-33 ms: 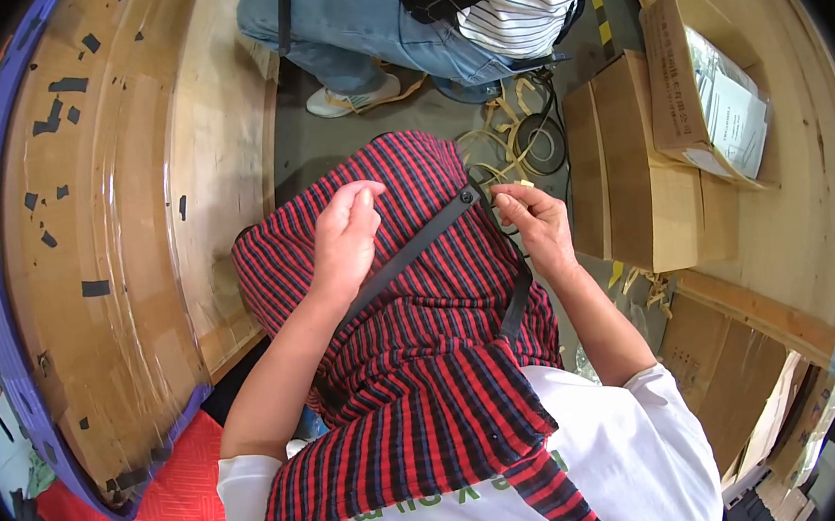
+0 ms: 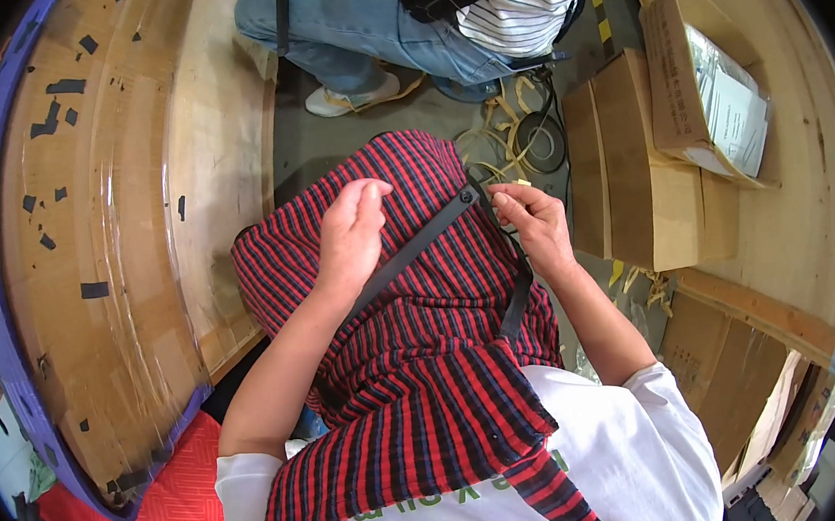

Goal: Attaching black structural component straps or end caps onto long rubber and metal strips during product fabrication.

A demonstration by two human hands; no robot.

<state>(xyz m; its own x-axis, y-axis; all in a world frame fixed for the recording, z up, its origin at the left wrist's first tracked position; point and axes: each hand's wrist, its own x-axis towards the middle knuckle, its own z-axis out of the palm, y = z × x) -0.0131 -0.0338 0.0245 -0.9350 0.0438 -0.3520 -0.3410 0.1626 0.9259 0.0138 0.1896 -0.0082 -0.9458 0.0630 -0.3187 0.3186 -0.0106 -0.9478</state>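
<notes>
Floor (image 2: 305,161): grey here, yellow-and-black tape (image 2: 602,17) showing;
Left side: brown cardboard (image 2: 139,237), dotted with black scraps (image 2: 94,290), pale wood (image 2: 219,129) alongside;
Right side: wooden panel (image 2: 800,214), and brown boxes (image 2: 627,175) beside it

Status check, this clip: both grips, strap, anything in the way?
Left grip curled over striped cloth, contents unclear. Right grip pinched beside strap, contents unclear. Strap slants across cloth. Clutter beyond, not between grips: black coil on floor.

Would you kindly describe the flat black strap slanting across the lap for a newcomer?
Start at the red-and-black striped cloth apron over the lap. On it, a flat black strap slants upward from beside the left hand toward the right hand. A round black fastener near its upper end distinguishes it from the second black strap, below the right hand.
</notes>
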